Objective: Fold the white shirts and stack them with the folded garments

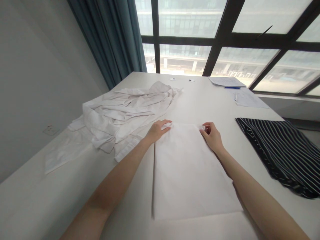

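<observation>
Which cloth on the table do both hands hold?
The smooth white cloth, the left hand and right hand pinching its far corners; the white heap is crumpled, the black cloth striped.

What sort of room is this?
Probably an office or workroom: a white table beside dark-framed windows, with papers and a blue pen at its far end and a folded white cloth nearer.

Two hands, one left hand (158, 131) and one right hand (211, 136), share one table (200, 103) with one folded white cloth (192, 170), one striped cloth (282, 150) and one rumpled white heap (127, 110), whose folds hide how many pieces it holds. There are two small discs (173, 79), one blue pen (232, 87) and, as far as the blur allows, two lots of paper (252, 99), plus one curtain (117, 36).
</observation>
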The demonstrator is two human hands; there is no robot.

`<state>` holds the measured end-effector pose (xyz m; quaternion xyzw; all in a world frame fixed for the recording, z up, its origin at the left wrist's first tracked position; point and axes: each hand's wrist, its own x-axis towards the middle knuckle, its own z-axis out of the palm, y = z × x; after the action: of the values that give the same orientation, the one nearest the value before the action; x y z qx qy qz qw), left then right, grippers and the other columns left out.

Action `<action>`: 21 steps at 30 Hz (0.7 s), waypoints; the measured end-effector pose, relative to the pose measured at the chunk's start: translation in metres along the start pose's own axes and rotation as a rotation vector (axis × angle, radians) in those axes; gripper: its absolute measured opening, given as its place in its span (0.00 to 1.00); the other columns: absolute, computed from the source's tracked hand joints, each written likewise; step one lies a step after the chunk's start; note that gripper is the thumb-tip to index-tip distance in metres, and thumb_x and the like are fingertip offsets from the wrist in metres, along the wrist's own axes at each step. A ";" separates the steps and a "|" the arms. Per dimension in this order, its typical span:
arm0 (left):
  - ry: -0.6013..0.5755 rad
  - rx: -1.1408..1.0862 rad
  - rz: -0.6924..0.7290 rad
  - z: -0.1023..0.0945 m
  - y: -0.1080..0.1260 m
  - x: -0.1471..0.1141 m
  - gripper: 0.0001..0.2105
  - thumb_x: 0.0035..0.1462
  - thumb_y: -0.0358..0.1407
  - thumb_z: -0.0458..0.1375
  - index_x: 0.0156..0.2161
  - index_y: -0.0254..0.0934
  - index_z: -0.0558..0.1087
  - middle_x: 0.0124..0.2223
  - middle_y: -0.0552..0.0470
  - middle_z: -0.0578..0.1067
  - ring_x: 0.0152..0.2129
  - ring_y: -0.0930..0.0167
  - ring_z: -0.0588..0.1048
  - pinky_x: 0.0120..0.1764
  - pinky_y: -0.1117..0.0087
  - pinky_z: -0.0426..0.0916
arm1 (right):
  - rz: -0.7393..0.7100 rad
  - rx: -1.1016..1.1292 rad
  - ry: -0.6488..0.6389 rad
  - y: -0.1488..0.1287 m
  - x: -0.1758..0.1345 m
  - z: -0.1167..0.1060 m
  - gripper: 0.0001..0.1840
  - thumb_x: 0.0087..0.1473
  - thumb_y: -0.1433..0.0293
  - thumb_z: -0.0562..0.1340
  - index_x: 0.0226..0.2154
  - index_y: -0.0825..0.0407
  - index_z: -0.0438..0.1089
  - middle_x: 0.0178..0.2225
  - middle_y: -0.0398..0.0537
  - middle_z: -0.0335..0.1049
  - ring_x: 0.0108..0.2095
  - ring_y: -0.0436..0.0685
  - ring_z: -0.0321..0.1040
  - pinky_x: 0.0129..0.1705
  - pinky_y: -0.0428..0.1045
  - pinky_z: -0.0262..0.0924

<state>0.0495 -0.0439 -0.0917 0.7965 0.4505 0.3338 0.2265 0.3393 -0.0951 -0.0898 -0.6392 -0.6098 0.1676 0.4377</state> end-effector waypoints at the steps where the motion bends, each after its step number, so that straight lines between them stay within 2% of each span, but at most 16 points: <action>1: 0.004 0.001 -0.001 0.000 0.000 0.000 0.15 0.59 0.35 0.60 0.51 0.42 0.73 0.44 0.49 0.77 0.43 0.66 0.76 0.49 0.64 0.68 | 0.010 0.006 0.000 0.001 0.000 0.000 0.18 0.47 0.58 0.60 0.39 0.49 0.63 0.30 0.45 0.70 0.27 0.54 0.64 0.33 0.51 0.60; 9: 0.018 0.052 -0.024 0.002 -0.002 0.000 0.15 0.60 0.37 0.58 0.52 0.41 0.73 0.45 0.48 0.77 0.43 0.65 0.75 0.50 0.63 0.68 | 0.019 0.002 0.008 0.003 0.002 0.000 0.17 0.47 0.56 0.60 0.36 0.49 0.61 0.29 0.43 0.69 0.25 0.53 0.62 0.32 0.50 0.58; 16: 0.024 0.059 -0.039 0.001 -0.001 0.000 0.14 0.60 0.37 0.58 0.52 0.40 0.73 0.45 0.48 0.77 0.43 0.65 0.75 0.50 0.63 0.68 | 0.006 -0.049 -0.013 -0.007 0.000 -0.003 0.17 0.49 0.54 0.58 0.32 0.50 0.66 0.25 0.43 0.67 0.26 0.54 0.61 0.32 0.50 0.56; 21: 0.020 0.060 -0.046 0.000 0.000 0.000 0.14 0.61 0.37 0.58 0.52 0.40 0.73 0.45 0.48 0.76 0.43 0.65 0.75 0.49 0.63 0.68 | 0.021 -0.073 0.021 -0.006 0.000 -0.002 0.17 0.49 0.53 0.58 0.28 0.50 0.66 0.23 0.43 0.66 0.25 0.54 0.60 0.33 0.50 0.55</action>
<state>0.0498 -0.0444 -0.0917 0.7891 0.4806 0.3226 0.2054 0.3372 -0.0961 -0.0840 -0.6628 -0.6042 0.1431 0.4186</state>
